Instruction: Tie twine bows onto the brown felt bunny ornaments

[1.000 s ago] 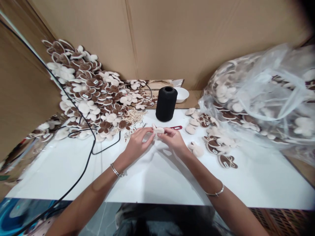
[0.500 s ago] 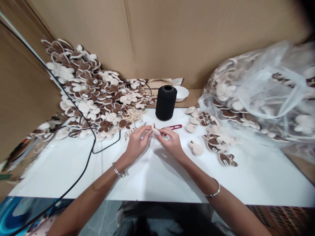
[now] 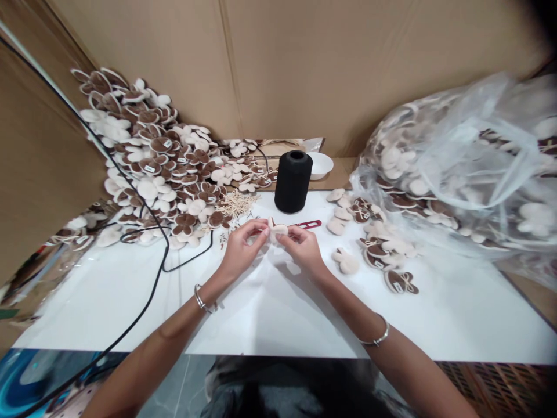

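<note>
Between my fingertips, above the middle of the white table, is a small cream plush piece (image 3: 278,230) with a bit of brown showing at its edge. My left hand (image 3: 244,245) pinches it from the left, and my right hand (image 3: 303,248) pinches it from the right. Part of the piece is hidden behind the fingers. Just beyond my right fingertips lies a red-handled tool (image 3: 311,224), partly covered by the hand. A black cone of thread (image 3: 293,182) stands upright behind it. Left of the cone is a small heap of cream cord bows (image 3: 238,203).
A tall pile of brown and cream plush pieces (image 3: 165,157) leans on the cardboard at left. Finished-looking pieces with bows (image 3: 401,282) lie at right, before a full clear plastic bag (image 3: 478,157). A white bowl (image 3: 321,165) stands behind; a black cable (image 3: 162,261) crosses the left side.
The plush piece has turned slightly between my fingers, so more of its cream face shows. Both hands have stayed in nearly the same place.
</note>
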